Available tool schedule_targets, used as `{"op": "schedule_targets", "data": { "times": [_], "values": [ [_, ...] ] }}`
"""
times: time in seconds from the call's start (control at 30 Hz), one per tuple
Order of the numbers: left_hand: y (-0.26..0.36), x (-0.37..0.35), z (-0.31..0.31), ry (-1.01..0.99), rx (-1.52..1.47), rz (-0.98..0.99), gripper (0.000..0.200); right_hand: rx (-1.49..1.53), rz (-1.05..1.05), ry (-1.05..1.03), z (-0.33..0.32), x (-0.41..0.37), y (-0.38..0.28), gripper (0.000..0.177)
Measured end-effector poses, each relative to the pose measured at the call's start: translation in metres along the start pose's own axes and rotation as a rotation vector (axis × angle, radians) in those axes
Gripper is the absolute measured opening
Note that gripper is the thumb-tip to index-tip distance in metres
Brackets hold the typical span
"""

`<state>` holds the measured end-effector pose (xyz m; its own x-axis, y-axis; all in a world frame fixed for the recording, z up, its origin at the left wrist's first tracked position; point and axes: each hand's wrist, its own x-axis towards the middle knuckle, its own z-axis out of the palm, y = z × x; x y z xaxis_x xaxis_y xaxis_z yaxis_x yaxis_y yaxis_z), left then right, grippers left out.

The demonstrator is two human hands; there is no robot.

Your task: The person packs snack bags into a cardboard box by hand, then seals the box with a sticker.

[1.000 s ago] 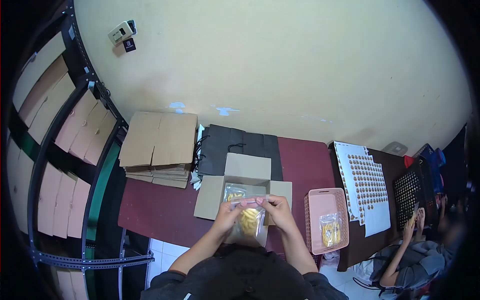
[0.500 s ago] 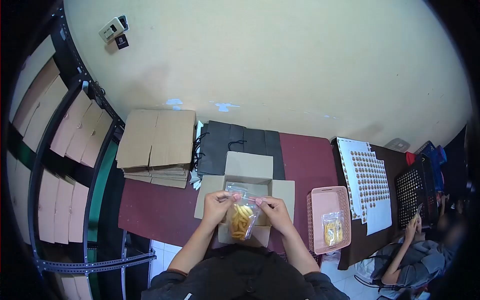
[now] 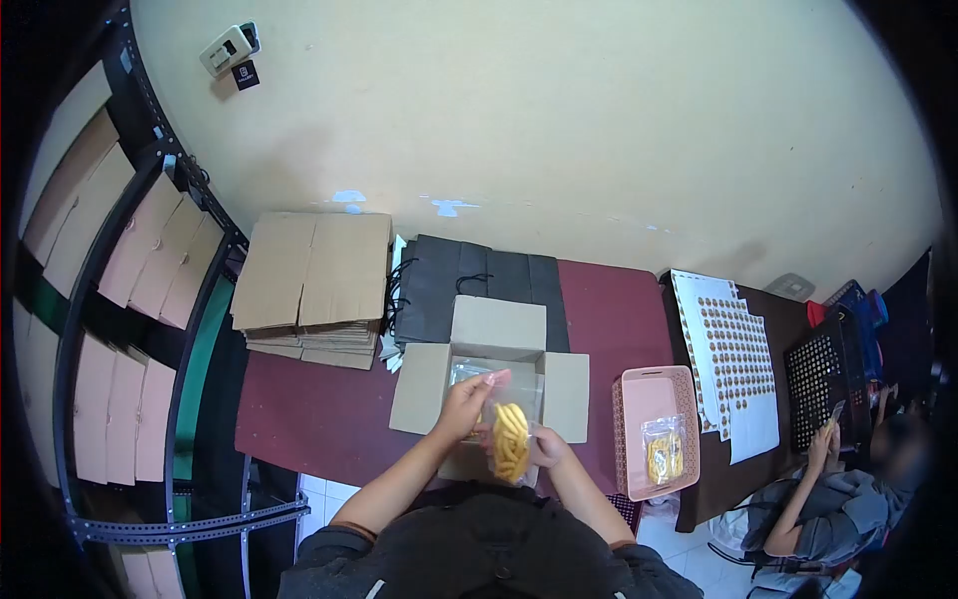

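Viewing from afar, I log, left to right: left hand (image 3: 465, 406) pinching the top corner of a snack bag (image 3: 510, 439); bag over the open box (image 3: 567, 397); right hand (image 3: 548, 447) gripping the bag's lower side; pink basket (image 3: 644, 401), second bag (image 3: 665, 456) inside.

Soft light brightens the wall (image 3: 559, 130) while fisheye distortion (with black corners) bends the shelving (image 3: 185, 532).
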<state>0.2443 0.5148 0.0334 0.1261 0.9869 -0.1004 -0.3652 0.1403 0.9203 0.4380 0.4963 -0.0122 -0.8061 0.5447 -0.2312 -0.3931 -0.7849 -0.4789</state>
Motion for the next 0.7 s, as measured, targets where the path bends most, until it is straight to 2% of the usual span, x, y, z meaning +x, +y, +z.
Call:
{"op": "schedule_targets", "data": {
  "times": [0.07, 0.1, 0.13, 0.2, 0.23, 0.27, 0.3, 0.33, 0.37, 0.4, 0.43, 0.47, 0.53, 0.63, 0.7],
  "values": [
    [0.001, 0.0, 0.0, -0.022, 0.391, 0.101, 0.042, -0.037, -0.022, -0.171, -0.01, 0.001, -0.003, 0.065],
    [-0.002, 0.002, -0.005, 0.001, 0.542, 0.199, 0.039, -0.151, -0.116, -0.136, 0.004, 0.002, -0.013, 0.067],
    [-0.006, 0.004, -0.01, 0.001, 0.542, 0.199, 0.039, -0.151, -0.115, -0.136, 0.008, 0.007, -0.02, 0.067],
    [-0.016, 0.008, -0.024, 0.019, 1.023, 0.087, 0.042, -0.289, -0.273, 0.359, 0.014, 0.017, -0.028, 0.077],
    [-0.032, 0.008, -0.034, -0.056, 1.296, 0.006, 0.049, -0.287, -0.273, 0.356, 0.013, 0.022, -0.028, 0.077],
    [-0.052, 0.006, -0.041, -0.055, 1.299, 0.007, 0.049, -0.32, -0.245, 0.496, 0.008, 0.029, -0.028, 0.081],
    [-0.071, 0.003, -0.046, -0.135, 1.658, 0.063, 0.054, -0.355, -0.218, 0.638, 0.001, 0.036, -0.028, 0.086],
    [-0.081, 0.0, -0.047, -0.218, 2.016, 0.125, 0.06, -0.359, -0.223, 0.636, -0.011, 0.045, -0.023, 0.086],
    [-0.079, -0.004, -0.043, -0.312, 2.059, 0.082, 0.078, -0.668, -0.287, 0.714, -0.03, 0.056, -0.01, 0.09],
    [-0.082, -0.001, -0.044, -0.308, 2.062, 0.085, 0.078, -0.978, -0.348, 0.783, -0.033, 0.063, -0.005, 0.095],
    [-0.086, 0.002, -0.045, -0.29, 2.054, -0.01, 0.086, -1.158, -0.26, 0.808, -0.037, 0.065, -0.001, 0.098],
    [-0.091, 0.003, -0.046, -0.278, 2.043, -0.105, 0.093, -1.229, -0.103, 0.88, -0.041, 0.063, 0.006, 0.096],
    [-0.091, 0.006, -0.045, -0.257, 2.104, -0.111, 0.093, -1.444, -0.116, 0.828, -0.049, 0.065, 0.02, 0.088],
    [-0.088, 0.009, -0.042, -0.277, 2.139, -0.117, 0.092, -1.577, -0.039, 0.798, -0.047, 0.062, 0.022, 0.078],
    [-0.086, 0.008, -0.041, -0.254, 2.116, -0.145, 0.089, -1.539, -0.061, 0.818, -0.04, 0.061, 0.02, 0.077]
  ]
}}
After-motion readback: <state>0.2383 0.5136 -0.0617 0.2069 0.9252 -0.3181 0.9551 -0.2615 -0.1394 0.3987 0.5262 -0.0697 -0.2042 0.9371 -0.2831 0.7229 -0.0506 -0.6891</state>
